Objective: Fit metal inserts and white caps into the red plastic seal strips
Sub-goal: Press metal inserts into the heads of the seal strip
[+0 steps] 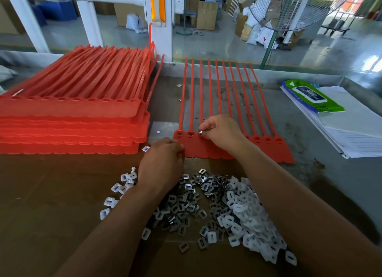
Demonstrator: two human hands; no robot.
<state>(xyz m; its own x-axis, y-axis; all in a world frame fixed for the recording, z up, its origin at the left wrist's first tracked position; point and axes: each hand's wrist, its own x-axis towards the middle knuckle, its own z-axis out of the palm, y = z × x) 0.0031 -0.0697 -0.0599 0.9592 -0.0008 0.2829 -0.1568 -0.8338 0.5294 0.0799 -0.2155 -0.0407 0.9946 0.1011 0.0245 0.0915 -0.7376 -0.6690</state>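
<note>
Seal strips (268, 150), red and joined in one row, lie flat in the middle of the bench (310, 173) — heads toward the person, thin tails running to the far rim. At the third head from the left, the right hand (223, 130) pinches a metal insert (200, 132) between thumb and fingertip, right at the socket; whether it is seated I cannot tell. The left hand (161, 163) curls its fingers on the row's near left corner, gripping it. Just nearer, on brown cardboard (51, 194), lies a loose pile of inserts (182, 206) mixed with white caps (244, 210). A tall stack of red strips (72, 115) stands at left — a green wipes pack (310, 97) rests on papers (355, 128) at right.
</note>
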